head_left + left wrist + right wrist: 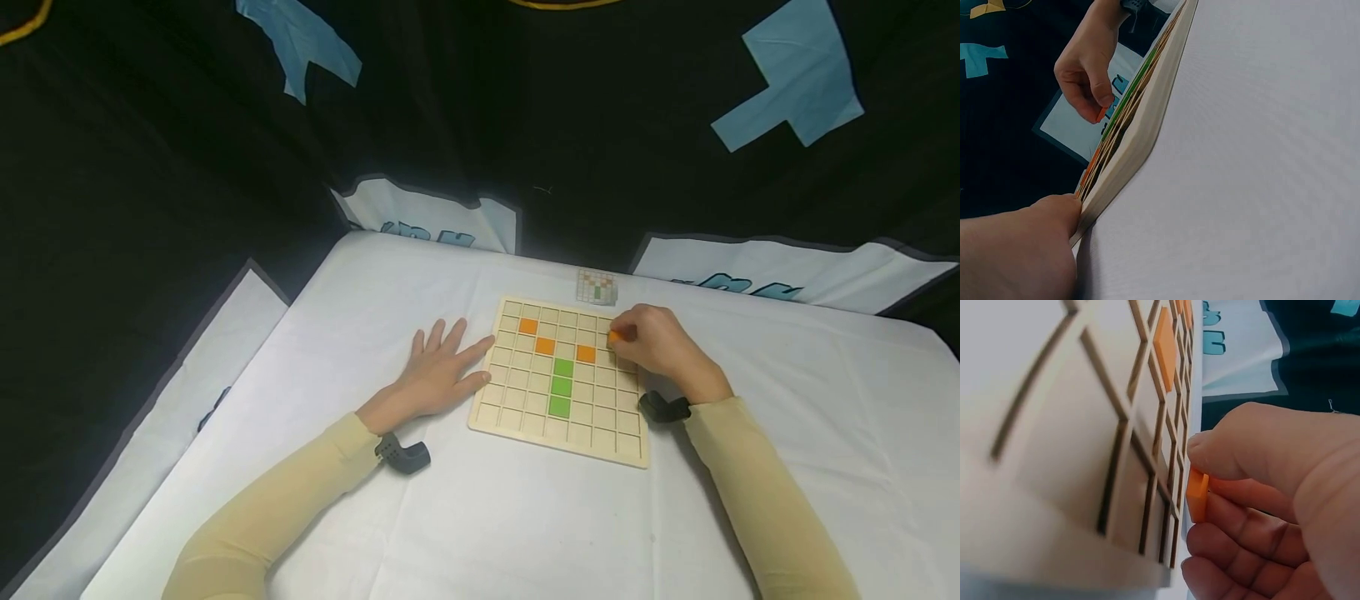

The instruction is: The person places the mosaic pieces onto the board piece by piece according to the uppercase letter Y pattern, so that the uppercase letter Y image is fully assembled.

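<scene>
A square wooden grid board [525,404] lies on the white table, with several orange and green square tiles set in its cells. The green tiles [561,386] form a column, and an orange tile [586,354] sits up and to the right of them. My right hand [658,343] pinches another orange tile [1197,495] between thumb and fingers, just over the board's upper right corner. My left hand [438,372] lies with spread fingers at the board's left edge, thumb and index finger touching it.
A small pattern card [597,287] with a coloured grid lies behind the board. White cloth [525,525] covers the table. Black curtains [487,108] with blue and white shapes hang behind and to the left.
</scene>
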Available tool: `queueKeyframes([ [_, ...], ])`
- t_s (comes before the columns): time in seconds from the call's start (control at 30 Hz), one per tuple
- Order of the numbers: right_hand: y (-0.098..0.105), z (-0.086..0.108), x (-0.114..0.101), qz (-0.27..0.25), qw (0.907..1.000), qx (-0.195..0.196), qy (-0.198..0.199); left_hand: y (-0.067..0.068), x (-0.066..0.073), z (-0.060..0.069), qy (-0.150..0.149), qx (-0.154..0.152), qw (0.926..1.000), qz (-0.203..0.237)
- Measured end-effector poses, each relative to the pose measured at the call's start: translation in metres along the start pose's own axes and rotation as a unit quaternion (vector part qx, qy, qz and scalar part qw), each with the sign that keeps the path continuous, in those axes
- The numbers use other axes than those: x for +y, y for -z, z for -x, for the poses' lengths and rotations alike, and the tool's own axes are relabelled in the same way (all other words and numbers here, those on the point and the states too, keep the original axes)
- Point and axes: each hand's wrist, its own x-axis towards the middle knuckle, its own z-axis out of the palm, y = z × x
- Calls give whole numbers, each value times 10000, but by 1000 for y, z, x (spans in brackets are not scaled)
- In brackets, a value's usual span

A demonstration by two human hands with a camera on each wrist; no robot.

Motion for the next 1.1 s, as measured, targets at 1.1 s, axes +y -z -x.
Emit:
queueKeyframes([
  [1.1, -11, -10, -5, 51, 9992, -307, -262, 2, 1, 2, -59, 26, 10000, 20],
])
